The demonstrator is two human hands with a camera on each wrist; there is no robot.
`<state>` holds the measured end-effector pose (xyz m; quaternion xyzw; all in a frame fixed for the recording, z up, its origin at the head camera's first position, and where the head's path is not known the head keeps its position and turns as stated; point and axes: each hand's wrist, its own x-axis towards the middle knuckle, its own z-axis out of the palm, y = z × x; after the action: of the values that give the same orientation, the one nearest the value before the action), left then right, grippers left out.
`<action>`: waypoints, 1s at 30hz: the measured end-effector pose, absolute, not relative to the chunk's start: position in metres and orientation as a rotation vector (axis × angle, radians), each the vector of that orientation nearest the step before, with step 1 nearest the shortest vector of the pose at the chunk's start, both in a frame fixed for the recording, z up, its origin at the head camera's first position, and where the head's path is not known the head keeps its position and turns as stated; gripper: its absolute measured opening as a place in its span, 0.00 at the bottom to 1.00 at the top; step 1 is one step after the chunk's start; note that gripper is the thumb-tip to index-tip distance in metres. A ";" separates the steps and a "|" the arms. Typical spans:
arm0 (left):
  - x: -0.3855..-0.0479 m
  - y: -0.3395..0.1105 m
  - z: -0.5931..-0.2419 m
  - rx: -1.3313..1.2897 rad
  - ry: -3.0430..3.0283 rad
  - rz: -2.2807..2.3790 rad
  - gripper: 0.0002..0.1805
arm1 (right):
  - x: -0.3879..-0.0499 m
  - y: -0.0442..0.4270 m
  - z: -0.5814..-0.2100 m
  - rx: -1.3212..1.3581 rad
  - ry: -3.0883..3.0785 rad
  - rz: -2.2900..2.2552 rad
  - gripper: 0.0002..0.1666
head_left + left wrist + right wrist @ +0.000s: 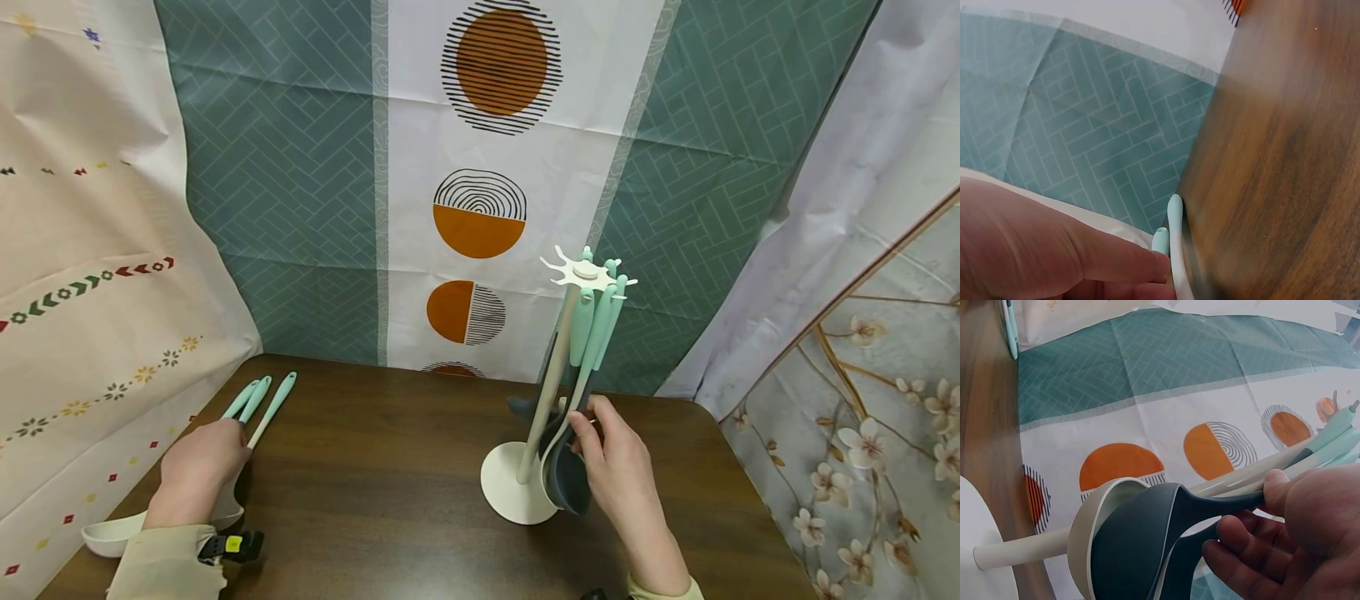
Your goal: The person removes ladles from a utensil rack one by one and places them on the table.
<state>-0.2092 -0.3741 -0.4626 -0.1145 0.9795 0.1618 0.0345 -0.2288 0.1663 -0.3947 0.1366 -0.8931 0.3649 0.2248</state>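
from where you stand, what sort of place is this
Probably an improvised tabletop workspace rather than a fitted kitchen: a wooden table with patterned sheets hung around it, and a cream stand holding mint-handled utensils.

Across the bottom we are seeing a dark brown wooden tabletop [375, 467], catching soft light at lower centre. At upper centre we are facing teal herringbone cloth [277, 167], its white band [408, 208] carrying orange-and-black circles [502, 62]. We are finding cream patterned fabric [90, 225] along the left, pale lilac fabric [832, 158] and a blossom-printed panel [866, 450] along the right.
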 end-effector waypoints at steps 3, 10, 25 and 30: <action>-0.209 -0.373 -0.461 -0.366 3.017 0.508 0.07 | -0.228 0.166 -0.395 0.375 -2.464 1.009 0.05; -0.211 -0.368 -0.457 -0.385 3.094 0.535 0.12 | -0.228 0.167 -0.394 0.378 -2.464 1.019 0.05; -0.220 -0.339 -0.442 -0.221 3.192 0.496 0.22 | -0.226 0.165 -0.394 0.382 -2.464 1.023 0.06; -0.217 -0.317 -0.439 -0.145 3.270 0.491 0.22 | -0.225 0.165 -0.394 0.386 -2.469 1.016 0.07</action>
<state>-0.2169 -0.3171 -0.4385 -0.0438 0.9845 0.1480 -0.0839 -0.2254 0.1646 -0.3937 0.1397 -0.8928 0.3675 0.2200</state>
